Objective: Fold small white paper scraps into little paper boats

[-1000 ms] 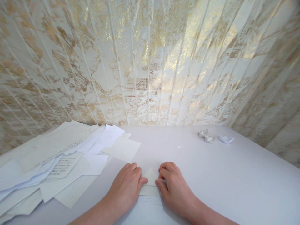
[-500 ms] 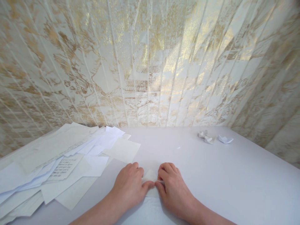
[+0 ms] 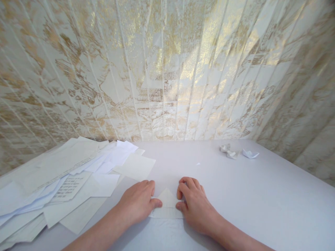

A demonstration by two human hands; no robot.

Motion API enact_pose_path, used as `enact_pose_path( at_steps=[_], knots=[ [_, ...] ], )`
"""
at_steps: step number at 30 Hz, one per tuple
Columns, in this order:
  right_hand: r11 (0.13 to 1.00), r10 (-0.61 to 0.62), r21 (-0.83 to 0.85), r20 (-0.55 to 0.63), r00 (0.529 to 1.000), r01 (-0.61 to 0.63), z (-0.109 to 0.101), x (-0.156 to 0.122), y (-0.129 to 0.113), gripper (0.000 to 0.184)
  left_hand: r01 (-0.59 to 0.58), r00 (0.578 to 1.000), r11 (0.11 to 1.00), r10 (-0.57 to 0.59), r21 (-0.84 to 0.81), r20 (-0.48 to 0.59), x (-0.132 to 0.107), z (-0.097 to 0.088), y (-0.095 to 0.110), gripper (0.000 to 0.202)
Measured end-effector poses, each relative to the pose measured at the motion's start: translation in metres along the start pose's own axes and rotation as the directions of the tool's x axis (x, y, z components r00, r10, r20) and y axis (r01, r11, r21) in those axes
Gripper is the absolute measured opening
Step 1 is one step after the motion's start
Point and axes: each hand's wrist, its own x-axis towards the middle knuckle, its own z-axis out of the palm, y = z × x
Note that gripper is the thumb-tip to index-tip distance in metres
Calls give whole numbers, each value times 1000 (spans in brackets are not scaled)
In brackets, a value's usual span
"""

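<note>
A small folded white paper (image 3: 166, 205) with a pointed top lies flat on the white table (image 3: 261, 209) near its front edge. My left hand (image 3: 137, 204) rests on the paper's left side, fingers curled, thumb pressing on the fold. My right hand (image 3: 192, 204) presses the right side, fingers bent, thumb on the paper's lower right edge. Both hands hold the paper down against the table.
A loose spread of white sheets (image 3: 60, 181), some printed, covers the table's left part. At the back right lie a crumpled paper piece (image 3: 228, 151) and a small folded paper boat (image 3: 250, 153). A gold-patterned curtain (image 3: 167, 69) hangs behind the table.
My thumbs, which met over the paper half a second ago, have drawn apart. More of the folded triangle shows between my hands.
</note>
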Motion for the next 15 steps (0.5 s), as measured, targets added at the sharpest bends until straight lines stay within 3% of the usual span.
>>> enact_pose_path(
  at_steps=[10, 15],
  knots=[
    [998, 7, 54, 82, 997, -11, -7, 2, 6, 22, -80, 992, 991, 90, -109, 86, 1, -5, -20, 8],
    [998, 2, 67, 66, 998, -6, -4, 0, 5, 18, -103, 990, 964, 124, -247, 70, -1, -6, -16, 19]
  ],
)
